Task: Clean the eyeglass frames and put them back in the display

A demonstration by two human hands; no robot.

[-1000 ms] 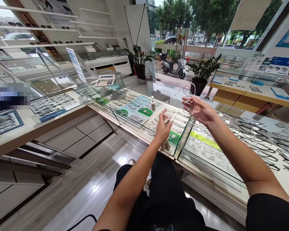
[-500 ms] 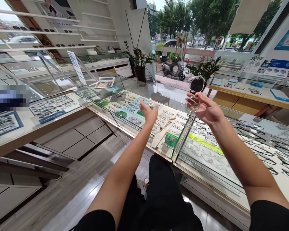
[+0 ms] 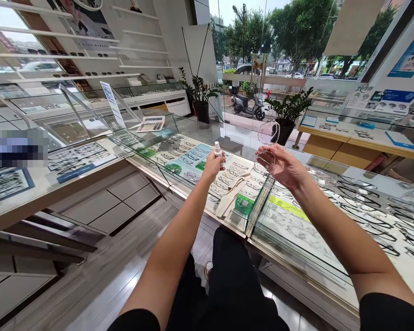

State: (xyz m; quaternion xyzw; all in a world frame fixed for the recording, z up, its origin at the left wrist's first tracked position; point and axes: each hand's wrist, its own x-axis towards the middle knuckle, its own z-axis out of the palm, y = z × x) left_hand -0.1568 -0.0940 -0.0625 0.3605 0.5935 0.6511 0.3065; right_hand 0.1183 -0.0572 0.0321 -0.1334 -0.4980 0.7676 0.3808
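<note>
The left hand (image 3: 212,167) was curled around the white bottle (image 3: 217,150) and the half-open right hand (image 3: 284,164) pinched the glasses (image 3: 269,132), both over the glass table (image 3: 203,130), where a loosened pinch might have dropped them.

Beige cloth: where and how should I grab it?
Probably pinch the rumpled far end of the beige cloth from above: it lies loose on the glass counter, with raised folds there to catch. If using the left hand, release the white bottle first.
</note>
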